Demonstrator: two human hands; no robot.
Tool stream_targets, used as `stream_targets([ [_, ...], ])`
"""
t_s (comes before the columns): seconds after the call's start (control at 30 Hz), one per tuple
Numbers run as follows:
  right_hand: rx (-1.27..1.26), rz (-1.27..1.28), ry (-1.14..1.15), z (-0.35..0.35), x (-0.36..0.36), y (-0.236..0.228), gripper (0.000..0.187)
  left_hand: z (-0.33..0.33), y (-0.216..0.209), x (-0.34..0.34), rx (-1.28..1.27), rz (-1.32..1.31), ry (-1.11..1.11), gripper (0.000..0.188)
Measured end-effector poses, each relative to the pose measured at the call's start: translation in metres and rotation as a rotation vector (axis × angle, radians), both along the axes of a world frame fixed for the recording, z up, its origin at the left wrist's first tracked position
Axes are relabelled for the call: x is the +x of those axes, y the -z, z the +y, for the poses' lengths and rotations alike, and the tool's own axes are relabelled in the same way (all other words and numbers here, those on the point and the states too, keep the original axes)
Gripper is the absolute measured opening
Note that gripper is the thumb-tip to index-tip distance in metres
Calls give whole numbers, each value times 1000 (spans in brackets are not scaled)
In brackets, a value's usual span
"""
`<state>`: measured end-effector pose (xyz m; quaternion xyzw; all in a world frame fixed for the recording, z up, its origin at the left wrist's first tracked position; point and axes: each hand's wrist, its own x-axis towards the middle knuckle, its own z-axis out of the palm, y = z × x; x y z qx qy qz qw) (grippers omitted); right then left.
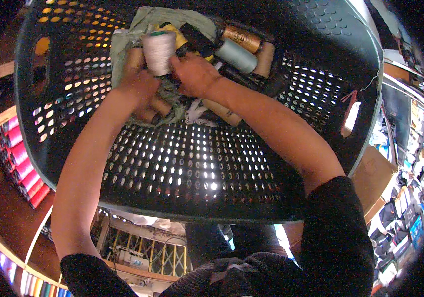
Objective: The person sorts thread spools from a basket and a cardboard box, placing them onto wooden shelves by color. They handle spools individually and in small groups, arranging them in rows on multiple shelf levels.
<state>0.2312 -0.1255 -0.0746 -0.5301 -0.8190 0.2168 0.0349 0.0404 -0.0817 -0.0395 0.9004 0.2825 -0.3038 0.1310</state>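
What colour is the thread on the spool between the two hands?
The thread looks pale pinkish off-white, best seen in the head view.

From my remote station I view the workroom through a wide lens, its margins curving into black. Left: a brown wooden shelf [11,198] carries pink-red thread spools [23,161]; lower down, multicoloured spools [38,287] line a pale curved wooden edge [9,247]. Bottom, left of centre: I note a yellow metal lattice [172,255] and, before it, a pale machine [132,257] whose details are too small for me to resolve. Right: a cardboard box [376,180] stands near crowded shelving [405,222]. Light: bluish-white and strong at right, warmer and dimmer at left.
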Motion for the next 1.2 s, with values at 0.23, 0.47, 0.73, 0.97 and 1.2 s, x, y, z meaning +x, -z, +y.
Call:
stream_targets([
  [0.23,-506,172,1,64,25,-35,58,34,-105,22,-2,-235,-246,31],
  [0.47,-40,-408,230,88,139,-1,50,-22,-188,-29,41,-702,-610,32],
  [0.73,-179,-674,342,81,125,23,74,-158,-176,-79,621,-869,-838,11],
  [0.97,-248,-741,242,92,98,10,68,-159,-149,-79,815,-1203,-859,7],
  [1.2,171,-72,108,81,20,-44,30,-155,-157,-79,740,-1050,-790,20],
])
